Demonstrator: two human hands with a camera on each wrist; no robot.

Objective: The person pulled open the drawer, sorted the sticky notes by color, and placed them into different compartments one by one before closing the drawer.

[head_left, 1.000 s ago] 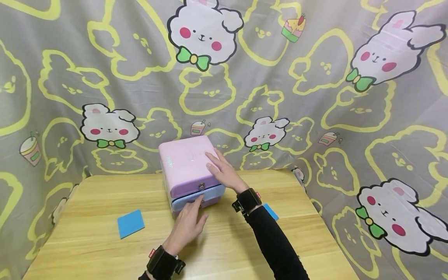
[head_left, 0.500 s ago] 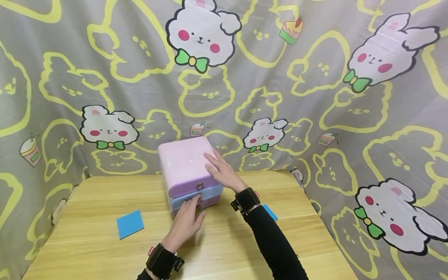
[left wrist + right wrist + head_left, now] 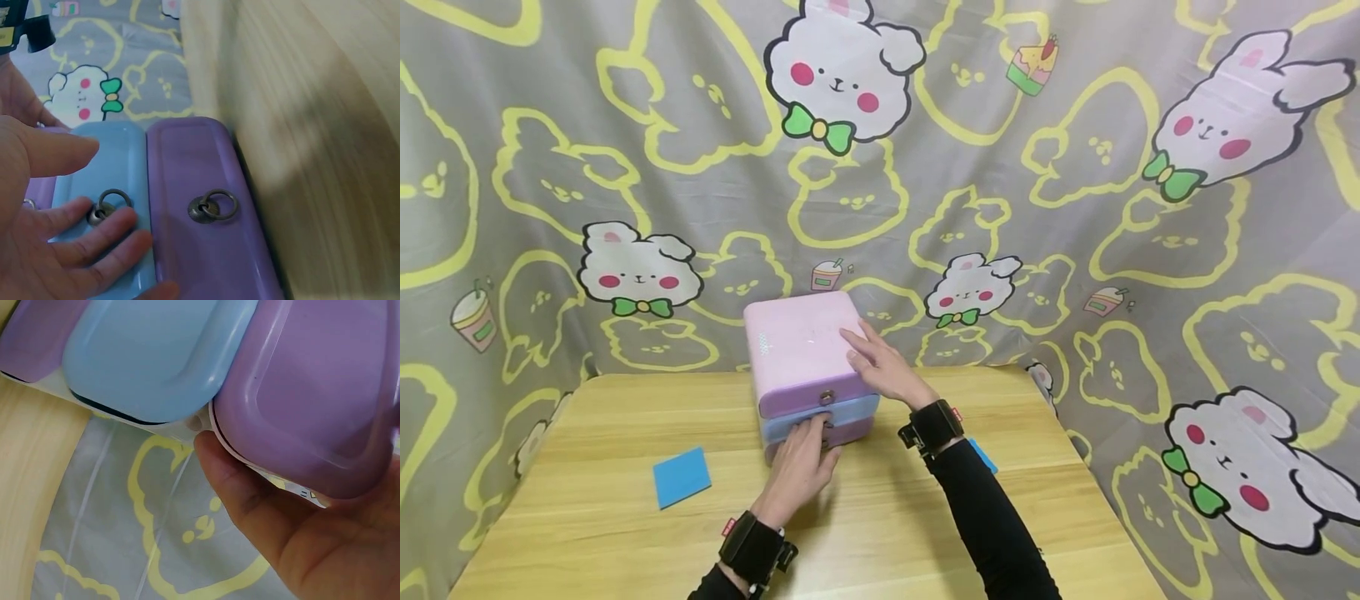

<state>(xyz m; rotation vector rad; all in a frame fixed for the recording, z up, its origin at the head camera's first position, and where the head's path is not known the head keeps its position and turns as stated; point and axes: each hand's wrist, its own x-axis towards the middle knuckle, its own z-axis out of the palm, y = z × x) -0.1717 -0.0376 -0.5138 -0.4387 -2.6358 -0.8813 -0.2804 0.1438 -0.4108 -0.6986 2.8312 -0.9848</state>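
A small drawer box (image 3: pixel 805 337) with a pink top stands on the table. Its front has an upper purple part (image 3: pixel 319 381), a blue drawer (image 3: pixel 103 147) in the middle and a lower purple drawer (image 3: pixel 187 150). My left hand (image 3: pixel 801 467) lays extended fingers against the blue drawer front, over its ring pull (image 3: pixel 97 215). The lower drawer's ring pull (image 3: pixel 201 209) hangs free of the fingers. My right hand (image 3: pixel 886 368) rests over the box's right edge with fingers on the pink top. One finger (image 3: pixel 244 487) lies along the side wall in the right wrist view.
A blue square (image 3: pixel 682 478) lies on the wooden table (image 3: pixel 602 433) left of the box. Another blue piece (image 3: pixel 983 456) shows partly behind the right forearm. A patterned curtain (image 3: pixel 737 192) hangs close behind the box and along both sides.
My left hand has pushed the blue drawer slightly inward. The dark gap above its front has narrowed. The right hand stays on the box top.
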